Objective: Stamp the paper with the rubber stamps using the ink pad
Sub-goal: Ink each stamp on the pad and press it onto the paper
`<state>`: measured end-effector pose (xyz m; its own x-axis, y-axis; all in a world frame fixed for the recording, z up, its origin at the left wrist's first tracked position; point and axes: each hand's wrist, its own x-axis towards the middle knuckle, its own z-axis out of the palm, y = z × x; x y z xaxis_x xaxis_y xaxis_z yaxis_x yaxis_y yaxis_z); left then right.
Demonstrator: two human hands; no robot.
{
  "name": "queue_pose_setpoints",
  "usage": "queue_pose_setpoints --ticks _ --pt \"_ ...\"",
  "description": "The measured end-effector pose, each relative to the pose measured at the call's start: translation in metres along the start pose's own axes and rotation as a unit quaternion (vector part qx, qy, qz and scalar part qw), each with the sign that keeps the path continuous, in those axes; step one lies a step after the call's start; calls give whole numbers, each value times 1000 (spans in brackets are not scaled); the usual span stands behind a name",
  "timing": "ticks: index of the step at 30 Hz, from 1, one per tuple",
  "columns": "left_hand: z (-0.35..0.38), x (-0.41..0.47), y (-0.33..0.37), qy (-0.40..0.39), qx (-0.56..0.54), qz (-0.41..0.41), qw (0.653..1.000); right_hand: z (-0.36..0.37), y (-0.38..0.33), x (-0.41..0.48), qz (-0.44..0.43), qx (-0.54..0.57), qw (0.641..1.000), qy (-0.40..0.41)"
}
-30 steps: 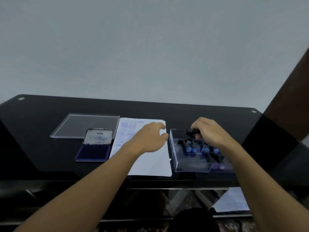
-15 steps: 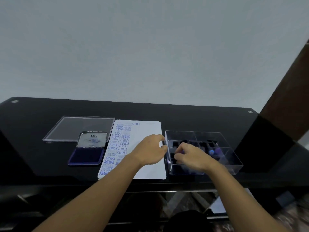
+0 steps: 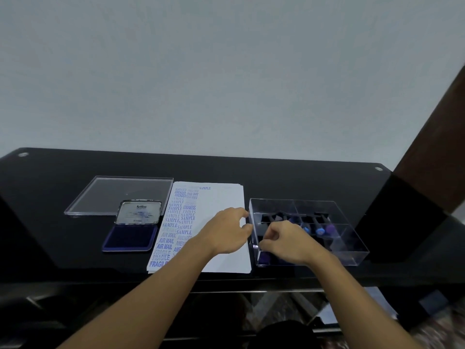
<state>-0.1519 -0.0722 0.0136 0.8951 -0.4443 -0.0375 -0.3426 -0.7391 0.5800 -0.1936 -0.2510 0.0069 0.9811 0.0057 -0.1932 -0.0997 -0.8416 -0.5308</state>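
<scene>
Table [image 3: 50, 202]: right hand [image 3: 286, 241] drawn nearer inside box [image 3: 352, 250].

A glossy black tabletop [image 3: 302, 180] runs against a pale grey wall [image 3: 226, 71], with a small metal stud [image 3: 23, 154] at each far corner. A flat clear plastic lid [image 3: 120, 195] lies on its left part. A brown post [image 3: 432, 142] rises at right. Below it, blurred, is perhaps a patterned floor [image 3: 440, 328].

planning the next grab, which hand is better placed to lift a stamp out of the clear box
Right. The right hand is inside the clear box, fingers curled down among the stamps. The left hand rests on the paper beside the box, likely steadying it.
</scene>
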Motion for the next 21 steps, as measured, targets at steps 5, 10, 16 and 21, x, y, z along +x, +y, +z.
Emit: queue_pose_setpoints --ticks 5,10,16,21 --pt "0 1 -1 -1 -1 2 1000 2 0 1 2 -2 1000 8" --pt "2 1 -1 2 -12 10 1000 3 1 1 5 -4 1000 7" --pt "7 3 -2 7 -30 10 999 -1 1 1 -3 -8 1000 -1" --pt "16 7 3 39 -47 13 998 -18 1 5 -14 -18 999 29"
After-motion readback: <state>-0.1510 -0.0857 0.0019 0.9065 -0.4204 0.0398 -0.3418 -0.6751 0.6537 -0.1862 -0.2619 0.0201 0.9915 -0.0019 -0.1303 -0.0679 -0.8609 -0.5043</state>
